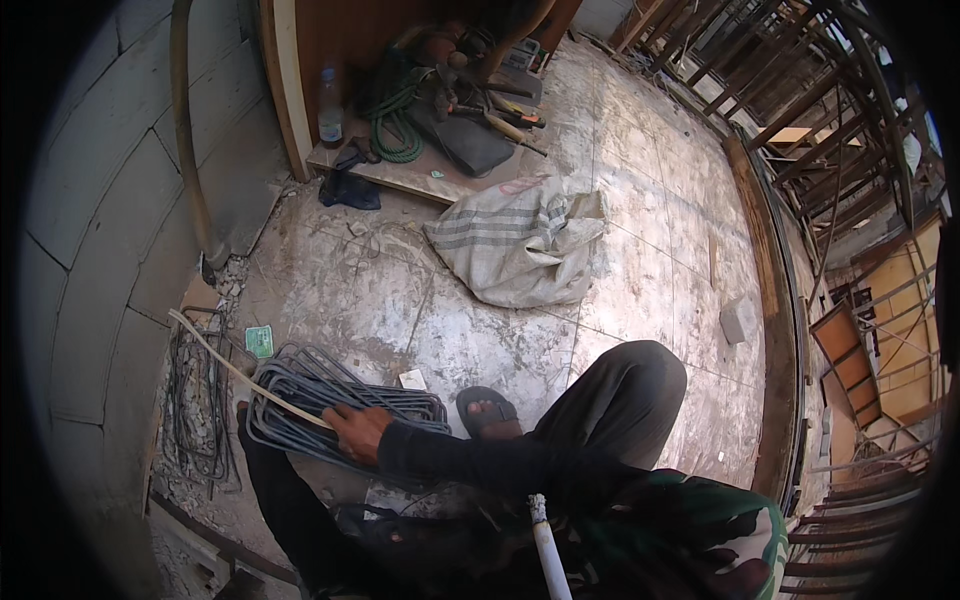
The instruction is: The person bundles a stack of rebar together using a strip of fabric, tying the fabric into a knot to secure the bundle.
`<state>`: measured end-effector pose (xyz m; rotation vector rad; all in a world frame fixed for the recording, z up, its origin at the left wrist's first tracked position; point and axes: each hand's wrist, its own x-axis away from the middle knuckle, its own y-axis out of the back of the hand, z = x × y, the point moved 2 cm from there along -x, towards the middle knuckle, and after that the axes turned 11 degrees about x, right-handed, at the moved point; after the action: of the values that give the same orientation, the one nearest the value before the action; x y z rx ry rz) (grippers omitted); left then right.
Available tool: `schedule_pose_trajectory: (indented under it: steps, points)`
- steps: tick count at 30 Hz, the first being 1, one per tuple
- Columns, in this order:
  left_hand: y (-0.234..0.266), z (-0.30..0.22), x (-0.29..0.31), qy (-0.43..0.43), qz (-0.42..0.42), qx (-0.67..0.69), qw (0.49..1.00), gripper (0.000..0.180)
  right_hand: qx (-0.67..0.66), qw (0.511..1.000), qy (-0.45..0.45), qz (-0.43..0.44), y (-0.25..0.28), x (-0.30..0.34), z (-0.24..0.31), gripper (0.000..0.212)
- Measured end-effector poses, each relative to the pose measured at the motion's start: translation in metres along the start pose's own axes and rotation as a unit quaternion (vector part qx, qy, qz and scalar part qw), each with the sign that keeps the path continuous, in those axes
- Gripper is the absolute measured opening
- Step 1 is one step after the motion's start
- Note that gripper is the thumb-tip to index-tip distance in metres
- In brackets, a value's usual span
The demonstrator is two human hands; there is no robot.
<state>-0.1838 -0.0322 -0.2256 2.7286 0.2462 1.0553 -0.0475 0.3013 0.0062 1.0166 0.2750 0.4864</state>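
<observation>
Clock: directions run from the middle of the view.
Metal hoops (320, 385): the bent steel lies stacked at eight o'clock; no tie shows around it, so a tug on one piece could hook its neighbours and spread the pile.
Right hand (360, 432): between seven and eight o'clock, fingers curled around the near end of a pale strip, just over the hoops; if the grip slipped, bare knuckles could scrape steel.
Left hand: hidden past the end of a dark sleeve (275, 480) at eight o'clock; I cannot tell whether it is open or gripping. Fingers there might get pinched should the pile shift.
Pale strip (225, 357): it runs over the hoops toward nine o'clock; its free end could snag on the loose hoops (200, 400) beside the pile.
Sandalled foot (488, 412): at six o'clock, near the pile, toes bare; a sliding hoop could scratch them.
Cigarette (550, 555): between five and six o'clock, ashy tip over dark clothing; a jolt could drop hot ash on the cloth.
Sack (525, 245): crumpled toward one o'clock; its loose folds might catch a foot.
</observation>
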Motion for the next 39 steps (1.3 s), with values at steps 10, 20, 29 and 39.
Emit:
schedule_pose_trajectory:
  steps: [10, 20, 29, 39]
  points:
    - [-0.03, -0.1, 0.055, -0.11, -0.067, -0.326, 0.937, 0.071, -0.127, 0.991, -0.044, -0.002, 0.016, -0.006, 0.005, 0.027]
    - [-0.033, -0.106, 0.068, -0.071, -0.129, -0.271, 0.951, 0.048, -0.005, 0.997, -0.068, -0.025, 0.019, -0.016, 0.023, 0.018]
    - [-0.009, -0.059, 0.043, -0.246, -0.191, 0.44, 0.843, 0.033, -0.328, 0.939, -0.047, -0.088, 0.029, -0.037, 0.072, 0.034]
    - [0.017, -0.112, 0.164, -0.264, -0.207, 0.655, 0.677, 0.028, -0.613, 0.774, -0.072, -0.14, 0.1, -0.058, 0.085, 0.056]
